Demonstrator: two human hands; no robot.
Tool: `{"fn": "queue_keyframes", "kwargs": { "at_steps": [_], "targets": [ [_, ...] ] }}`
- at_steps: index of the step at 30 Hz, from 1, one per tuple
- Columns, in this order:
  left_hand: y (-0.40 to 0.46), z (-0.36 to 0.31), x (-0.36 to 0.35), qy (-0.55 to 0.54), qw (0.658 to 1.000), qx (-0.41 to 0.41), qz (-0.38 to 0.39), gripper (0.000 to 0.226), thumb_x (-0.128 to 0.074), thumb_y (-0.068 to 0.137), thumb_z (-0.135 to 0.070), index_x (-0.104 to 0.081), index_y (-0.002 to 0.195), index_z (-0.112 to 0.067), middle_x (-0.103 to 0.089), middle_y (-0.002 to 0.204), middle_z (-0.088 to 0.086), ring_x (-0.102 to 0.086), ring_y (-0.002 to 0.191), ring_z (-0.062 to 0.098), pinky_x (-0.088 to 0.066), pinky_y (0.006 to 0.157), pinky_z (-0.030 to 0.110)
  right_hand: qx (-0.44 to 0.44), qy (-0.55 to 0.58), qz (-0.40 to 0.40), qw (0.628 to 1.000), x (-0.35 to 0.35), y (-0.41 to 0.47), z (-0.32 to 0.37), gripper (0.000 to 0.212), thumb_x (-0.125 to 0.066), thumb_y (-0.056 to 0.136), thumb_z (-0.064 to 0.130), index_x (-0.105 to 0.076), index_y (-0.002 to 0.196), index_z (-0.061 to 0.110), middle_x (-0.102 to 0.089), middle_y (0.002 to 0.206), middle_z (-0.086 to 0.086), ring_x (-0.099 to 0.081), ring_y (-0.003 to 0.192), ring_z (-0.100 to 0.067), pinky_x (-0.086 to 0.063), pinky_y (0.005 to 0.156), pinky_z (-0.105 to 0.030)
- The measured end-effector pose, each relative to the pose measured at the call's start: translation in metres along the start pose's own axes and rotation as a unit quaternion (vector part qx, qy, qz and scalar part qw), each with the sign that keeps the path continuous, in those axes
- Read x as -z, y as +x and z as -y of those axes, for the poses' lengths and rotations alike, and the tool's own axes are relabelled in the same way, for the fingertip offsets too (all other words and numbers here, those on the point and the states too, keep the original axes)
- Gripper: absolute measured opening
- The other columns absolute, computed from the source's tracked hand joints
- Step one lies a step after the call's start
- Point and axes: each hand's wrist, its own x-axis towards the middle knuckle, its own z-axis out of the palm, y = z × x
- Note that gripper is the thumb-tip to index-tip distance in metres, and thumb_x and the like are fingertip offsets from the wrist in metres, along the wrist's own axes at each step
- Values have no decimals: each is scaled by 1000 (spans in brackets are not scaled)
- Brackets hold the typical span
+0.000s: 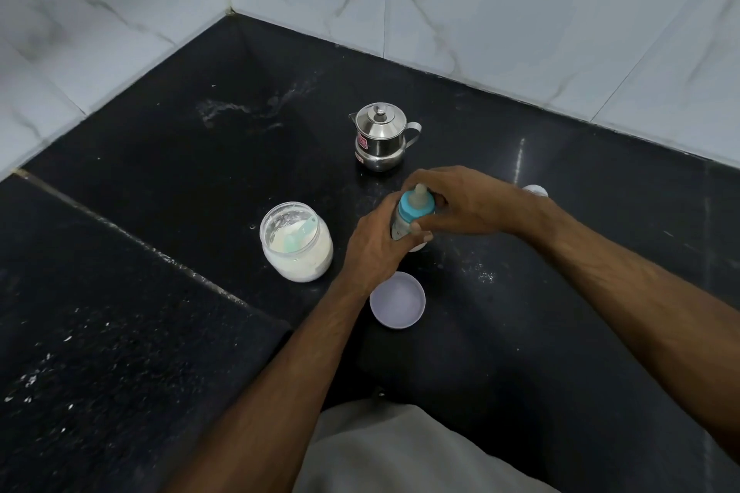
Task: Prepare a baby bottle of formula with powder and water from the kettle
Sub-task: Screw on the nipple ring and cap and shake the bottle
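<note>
An open clear jar point(296, 242) stands on the black bench point(540, 312), partly filled with white powder, with a pale green scoop point(298, 238) lying inside it on the powder. Just beside it, toward the person, a shallow pale lilac lid point(397, 299) lies upturned on the bench and holds nothing that can be seen. Farther back stands a small steel kettle point(380, 138) with its lid on, spout to the left and handle to the right; what is inside it cannot be seen. The baby bottle point(412, 218) is between the jar and the kettle, near the middle of the bench, tilted slightly with its teat pointing up and away, and its blue collar and pale teat are on. The left hand point(374, 244) is wrapped around the bottle's body from the left, fingers closed on it. The right hand point(456, 200) comes in from the right, its fingers point(420, 176) curled over the blue collar and its thumb pressed to the collar's near side, gripping it. The bottle's contents are hidden by the hands. A small white rounded object point(535, 190) shows just behind the right wrist, too hidden to identify.
</note>
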Motion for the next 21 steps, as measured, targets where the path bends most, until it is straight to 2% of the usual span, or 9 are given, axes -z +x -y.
{"fn": "queue_keyframes", "kwargs": {
  "at_steps": [3,7,10,12,15,18,21],
  "targets": [
    [1,-2,1,12,1000,6,13,63,-72,84,-30,-43,138,-16,-56,133,7,-52,123,20,-41,108,38,-29,-5,-24,999,-6,1,-1,50,-72,81,45,-50,119,21,-63,116,1,-60,97,-15,-52,83,-29],
    [1,-3,1,20,1000,1,13,60,-70,86,-30,-43,138,-15,-56,134,7,-52,124,20,-40,109,36,-68,-12,-64,996,-18,0,2,57,-69,80,54,-46,118,19,-63,112,0,-59,92,-15,-52,77,-27],
    [0,-1,1,9,1000,-2,6,60,-69,85,-34,-44,137,-15,-56,133,6,-52,124,19,-40,108,37,-29,8,-34,999,-14,-4,-1,60,-69,82,49,-44,129,21,-62,120,2,-60,98,-13,-51,84,-28],
    [2,-1,0,21,1000,10,12,62,-69,86,-33,-42,138,-16,-53,136,6,-50,126,20,-38,110,34,-6,35,-13,999,-9,-6,-3,55,-69,86,41,-45,131,22,-61,122,3,-60,102,-12,-51,87,-28],
    [3,-3,-1,33,999,22,23,65,-70,86,-29,-38,141,-15,-50,139,8,-47,129,21,-35,110,33,-22,28,-23,999,-11,-5,-4,49,-68,87,38,-45,126,20,-62,122,-2,-61,100,-15,-54,87,-31],
    [4,-2,0,37,999,17,23,63,-69,87,-30,-39,141,-15,-51,138,8,-48,128,21,-36,109,33,-46,20,-49,998,-20,-3,-2,51,-69,86,41,-43,123,18,-62,121,-4,-58,95,-12,-51,81,-25],
    [2,1,0,36,999,7,13,62,-69,86,-33,-40,139,-17,-54,136,7,-51,126,20,-39,109,36,-59,29,-61,996,-22,-3,-3,54,-70,84,45,-44,123,19,-62,122,-4,-61,99,-17,-54,86,-31]
  ]
}}
